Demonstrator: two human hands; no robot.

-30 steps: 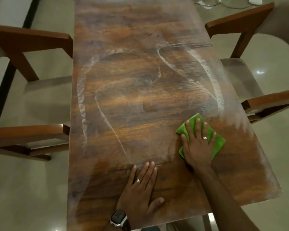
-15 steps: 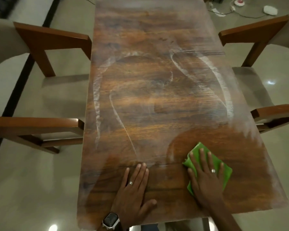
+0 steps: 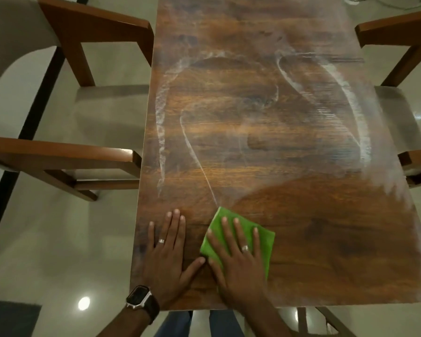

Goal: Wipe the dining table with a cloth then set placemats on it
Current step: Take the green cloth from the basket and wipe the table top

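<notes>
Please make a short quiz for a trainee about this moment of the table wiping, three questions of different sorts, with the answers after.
1. True or false: the right hand presses flat on the green cloth.
2. Where does the left hand rest? A) on a chair arm B) flat on the bare table beside the cloth C) on the cloth
3. Fill in: the white streaks lie on the ___ part of the table, beyond the cloth.

Key
1. True.
2. B; its thumb comes close to the cloth.
3. Far; the near right part looks wiped already, and no placemats are in view.
</notes>
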